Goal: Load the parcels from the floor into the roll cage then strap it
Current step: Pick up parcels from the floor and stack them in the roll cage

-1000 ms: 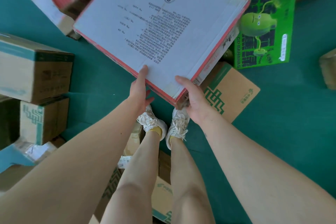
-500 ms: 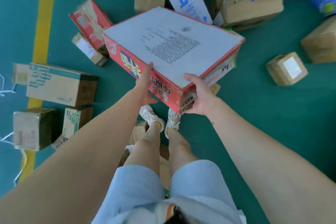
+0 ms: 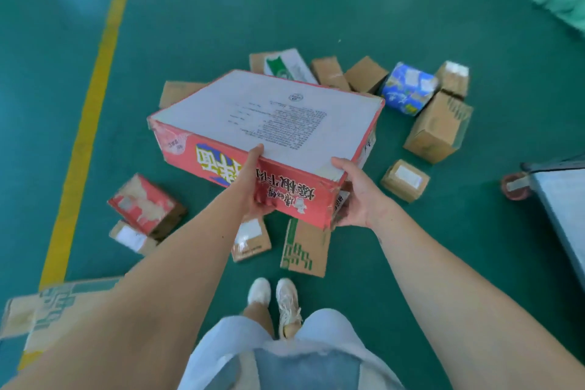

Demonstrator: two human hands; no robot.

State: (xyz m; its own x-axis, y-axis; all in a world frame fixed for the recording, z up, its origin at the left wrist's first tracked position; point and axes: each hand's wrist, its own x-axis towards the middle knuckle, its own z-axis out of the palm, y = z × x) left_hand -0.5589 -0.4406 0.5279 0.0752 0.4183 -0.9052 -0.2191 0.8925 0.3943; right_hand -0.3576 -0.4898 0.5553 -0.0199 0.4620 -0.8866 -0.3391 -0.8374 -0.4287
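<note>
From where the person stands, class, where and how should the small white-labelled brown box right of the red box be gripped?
Likely from above, one grip spanning its left and right sides. The small brown box lies flat on the floor, right of the held red box, label up and low, with bare floor on both those sides.

2 red boxes (image 3: pixel 285 123) (image 3: pixel 142 204), 1 blue pkg (image 3: pixel 408 92), 11 brown ctns (image 3: pixel 179 93) (image 3: pixel 285 65) (image 3: pixel 329 73) (image 3: pixel 365 74) (image 3: pixel 452 76) (image 3: pixel 438 128) (image 3: pixel 405 180) (image 3: pixel 131 237) (image 3: pixel 250 239) (image 3: pixel 305 248) (image 3: pixel 47 310)

red box (image 3: pixel 285 196) side: big Chinese characters, upside down to camera, not reliably legible. white sheet (image 3: pixel 269 117) on its top: round seal, fine print, too small. small parcel (image 3: pixel 406 179) label: blurred white, unreadable.
</note>
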